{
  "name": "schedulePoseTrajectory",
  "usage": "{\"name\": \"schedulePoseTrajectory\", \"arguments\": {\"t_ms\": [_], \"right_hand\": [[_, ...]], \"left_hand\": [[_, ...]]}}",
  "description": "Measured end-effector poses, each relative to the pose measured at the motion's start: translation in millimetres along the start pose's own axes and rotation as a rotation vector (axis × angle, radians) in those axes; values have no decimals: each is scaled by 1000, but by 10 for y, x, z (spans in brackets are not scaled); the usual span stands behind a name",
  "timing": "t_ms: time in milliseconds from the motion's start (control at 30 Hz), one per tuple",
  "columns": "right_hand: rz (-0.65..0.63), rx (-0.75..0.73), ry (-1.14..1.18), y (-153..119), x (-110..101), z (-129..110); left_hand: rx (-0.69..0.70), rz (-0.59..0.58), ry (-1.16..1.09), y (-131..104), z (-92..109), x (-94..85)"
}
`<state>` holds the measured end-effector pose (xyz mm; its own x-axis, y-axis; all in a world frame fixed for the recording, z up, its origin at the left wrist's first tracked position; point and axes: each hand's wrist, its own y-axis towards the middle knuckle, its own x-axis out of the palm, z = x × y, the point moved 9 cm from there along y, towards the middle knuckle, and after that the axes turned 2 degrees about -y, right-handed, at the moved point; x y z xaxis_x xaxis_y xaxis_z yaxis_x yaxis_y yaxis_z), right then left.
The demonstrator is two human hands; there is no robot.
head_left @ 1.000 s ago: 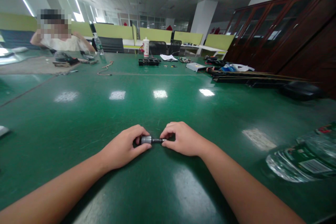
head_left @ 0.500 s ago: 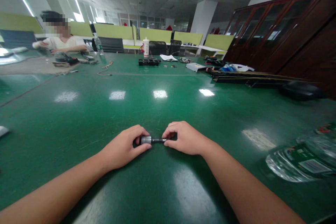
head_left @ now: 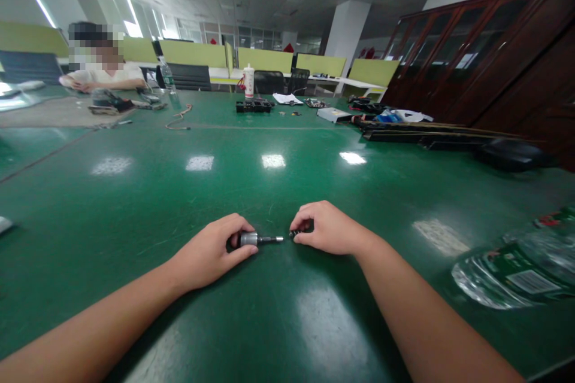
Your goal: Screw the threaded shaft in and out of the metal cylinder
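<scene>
My left hand (head_left: 219,250) rests on the green table with thumb and fingers closed around a silver cylinder with a thin shaft (head_left: 250,239). It looks like a small motor, lying level with its shaft pointing right; the bright shaft tip is bare. Just right of that tip, my right hand (head_left: 327,228) pinches a small dark ridged piece (head_left: 294,234) between thumb and fingertips. A narrow gap separates this piece from the shaft. Most of the piece is hidden by the fingers, and the rear end of the cylinder is covered by my left hand.
A large water bottle (head_left: 516,272) lies at the right. Farther back are a black part (head_left: 254,106), a white tumbler (head_left: 248,81), a grey box (head_left: 333,115), long dark strips (head_left: 404,133) and a cord (head_left: 179,118). Another person (head_left: 108,75) sits at the far left.
My right hand has moved a little right and away, pulling the small dark ridged piece off the shaft tip, which now shows. My left hand keeps its hold on the cylinder.
</scene>
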<state>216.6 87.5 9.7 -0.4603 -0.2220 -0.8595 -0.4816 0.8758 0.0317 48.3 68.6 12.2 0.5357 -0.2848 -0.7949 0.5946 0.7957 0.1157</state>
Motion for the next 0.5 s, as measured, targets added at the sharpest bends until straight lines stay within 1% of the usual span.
{"name": "schedulePoseTrajectory", "arguments": {"t_ms": [367, 500], "right_hand": [[-18, 0, 46, -5, 10, -42], [-32, -26, 50, 4, 33, -71]], "left_hand": [[-9, -17, 0, 9, 2, 22], [-11, -22, -2, 13, -6, 33]]}}
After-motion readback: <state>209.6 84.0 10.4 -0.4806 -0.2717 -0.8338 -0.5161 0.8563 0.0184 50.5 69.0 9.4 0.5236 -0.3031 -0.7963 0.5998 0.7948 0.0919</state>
